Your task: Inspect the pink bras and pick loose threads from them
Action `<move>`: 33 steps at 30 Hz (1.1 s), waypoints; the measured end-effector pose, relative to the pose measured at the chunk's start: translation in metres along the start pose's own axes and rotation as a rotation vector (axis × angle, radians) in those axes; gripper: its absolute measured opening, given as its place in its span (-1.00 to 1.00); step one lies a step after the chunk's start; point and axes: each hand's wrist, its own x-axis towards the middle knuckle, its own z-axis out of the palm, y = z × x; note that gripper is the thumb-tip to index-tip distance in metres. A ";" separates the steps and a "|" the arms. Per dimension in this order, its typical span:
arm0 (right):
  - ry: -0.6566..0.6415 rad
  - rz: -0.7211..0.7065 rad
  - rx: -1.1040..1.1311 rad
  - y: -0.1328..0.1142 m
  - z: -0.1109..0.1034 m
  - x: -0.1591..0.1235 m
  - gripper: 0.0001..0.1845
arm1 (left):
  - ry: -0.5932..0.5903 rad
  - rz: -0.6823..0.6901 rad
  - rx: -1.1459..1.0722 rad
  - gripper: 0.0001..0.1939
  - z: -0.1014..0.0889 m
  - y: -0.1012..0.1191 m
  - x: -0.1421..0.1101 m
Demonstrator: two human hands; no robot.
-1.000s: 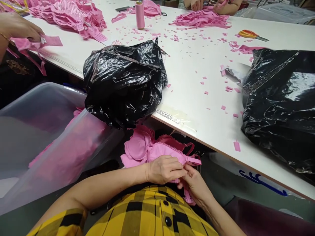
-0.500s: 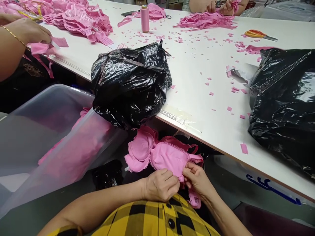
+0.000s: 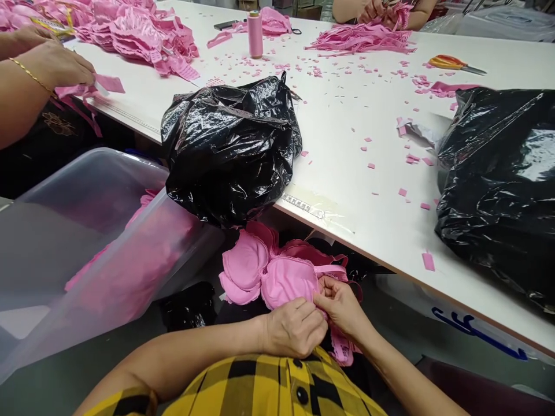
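A pink bra (image 3: pixel 288 280) lies over my lap below the table edge, its cups facing up. My left hand (image 3: pixel 295 327) is closed at the lower edge of the nearer cup; its fingertips are hidden behind the knuckles. Beside it, my right hand (image 3: pixel 340 303) pinches the outer edge of the same cup, where the strap (image 3: pixel 332 270) starts. More pink bra cups (image 3: pixel 245 263) are bunched to the left and behind. A lacy pink piece (image 3: pixel 342 349) hangs beneath my right hand.
Black plastic bags (image 3: pixel 234 150) sit on the white table (image 3: pixel 338 138) at its near edge and right. A clear bin (image 3: pixel 99 156) with pink fabric stands left. Orange-handled scissors (image 3: pixel 455 63), a pink thread spool (image 3: pixel 255 34) and scraps lie farther back. Two co-workers' hands handle pink pieces.
Both hands have shifted closer together along the cup's edge, my left to the right and my right slightly left and up. The nearer cup is now more bunched.
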 end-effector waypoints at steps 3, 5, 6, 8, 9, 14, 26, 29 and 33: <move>-0.159 -0.018 -0.159 -0.003 -0.006 0.003 -0.87 | 0.006 0.022 0.000 -0.85 0.001 0.001 0.002; -0.222 -0.007 -0.243 -0.002 -0.011 0.005 -0.84 | 0.013 0.040 -0.026 -0.85 0.001 0.000 0.001; -0.229 0.000 -0.262 -0.001 -0.013 0.006 -0.81 | 0.016 0.041 -0.052 -0.86 -0.001 -0.001 0.000; -0.211 0.001 -0.262 0.001 -0.017 0.005 -0.77 | 0.040 -0.038 -0.104 -0.87 -0.008 -0.009 -0.002; -0.206 0.001 -0.263 0.002 -0.018 0.004 -0.75 | 0.058 -0.149 -0.120 -0.87 -0.013 -0.015 -0.004; -0.174 -0.068 -0.306 -0.008 -0.022 0.000 -0.71 | -0.274 -0.859 -0.388 -0.46 -0.039 -0.066 0.001; -0.017 -0.199 -0.331 -0.032 -0.016 -0.003 -0.76 | -0.196 -1.209 -0.881 -0.90 -0.033 -0.087 0.019; 0.094 -0.179 -0.402 -0.028 -0.010 0.001 -0.65 | -0.103 -1.208 -0.817 -0.88 -0.040 -0.081 0.020; -0.101 -0.200 -0.394 -0.027 -0.008 0.005 -0.56 | -0.319 -1.087 -0.921 -0.63 -0.051 -0.085 0.027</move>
